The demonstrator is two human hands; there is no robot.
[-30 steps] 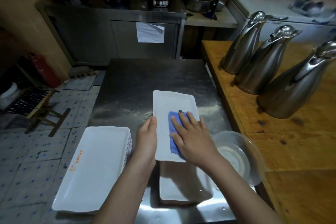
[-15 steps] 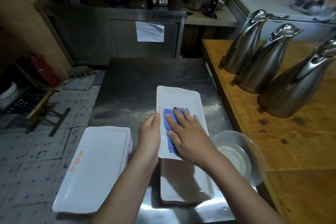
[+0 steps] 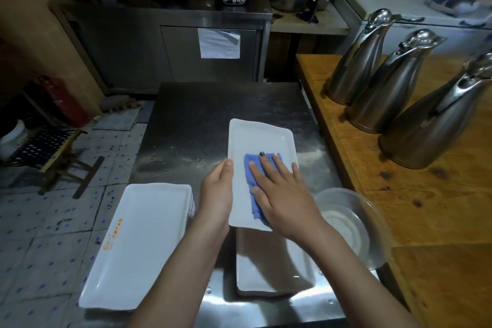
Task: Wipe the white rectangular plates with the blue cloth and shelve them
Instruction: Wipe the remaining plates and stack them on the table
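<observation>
A white rectangular plate point(image 3: 259, 141) is held above the steel table. My left hand point(image 3: 218, 192) grips its left edge, thumb on the rim. My right hand point(image 3: 282, 194) lies flat on the blue cloth point(image 3: 253, 181) and presses it onto the plate's near half, fingers straight and spread. Under the held plate lies another white plate point(image 3: 274, 263) on a short pile. A taller stack of white plates point(image 3: 141, 242) with an orange mark sits at the table's left front corner.
A clear bowl point(image 3: 351, 218) with water stands right of the plates. Three steel jugs point(image 3: 386, 80) stand on the wooden counter point(image 3: 426, 208) to the right. The steel table point(image 3: 213, 114) stretches ahead; a tiled floor and a stool point(image 3: 58, 154) are to the left.
The held plate has shifted slightly away from me and to the right. My right hand and the blue cloth slid from the plate's left part towards its right side.
</observation>
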